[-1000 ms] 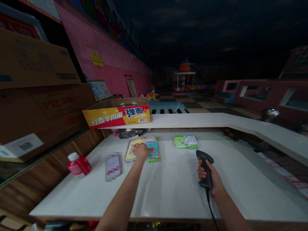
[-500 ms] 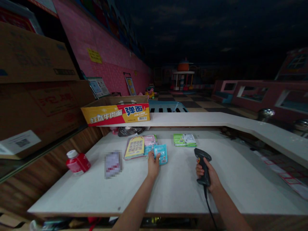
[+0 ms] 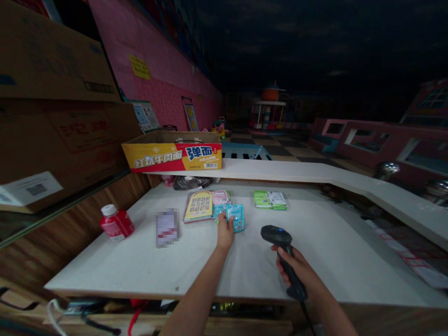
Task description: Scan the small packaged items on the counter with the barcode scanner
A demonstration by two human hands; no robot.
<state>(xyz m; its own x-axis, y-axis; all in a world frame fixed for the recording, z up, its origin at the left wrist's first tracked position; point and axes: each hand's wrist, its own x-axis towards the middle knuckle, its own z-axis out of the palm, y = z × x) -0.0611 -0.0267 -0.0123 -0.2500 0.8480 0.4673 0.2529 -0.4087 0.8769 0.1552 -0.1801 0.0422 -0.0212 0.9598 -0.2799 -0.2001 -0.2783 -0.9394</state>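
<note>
My right hand (image 3: 297,266) is wrapped around the handle of a black barcode scanner (image 3: 276,234). A small blue light shows on top of the scanner, whose head points left over the white desk. With its fingers at the left edge of a light blue packet (image 3: 238,217), my left hand (image 3: 226,229) grips it. Beside that packet, partly under the hand, lie more blue and pink packets (image 3: 220,197) and a yellow-covered sheet with printed codes (image 3: 199,206). Green and white packets (image 3: 270,199) lie farther back, to the right of my left hand.
A red bottle with a white cap (image 3: 117,223) stands at left, near a blurred-out card (image 3: 167,227). A yellow and red noodle carton (image 3: 171,157) sits on the raised white ledge (image 3: 280,169). Cardboard boxes (image 3: 70,130) are stacked on the left. A cable trails from the scanner.
My right hand has turned the scanner leftward and brought it lower and nearer, and its blue light now shows. The left hand stays on the blue packet. The view has shifted slightly.
</note>
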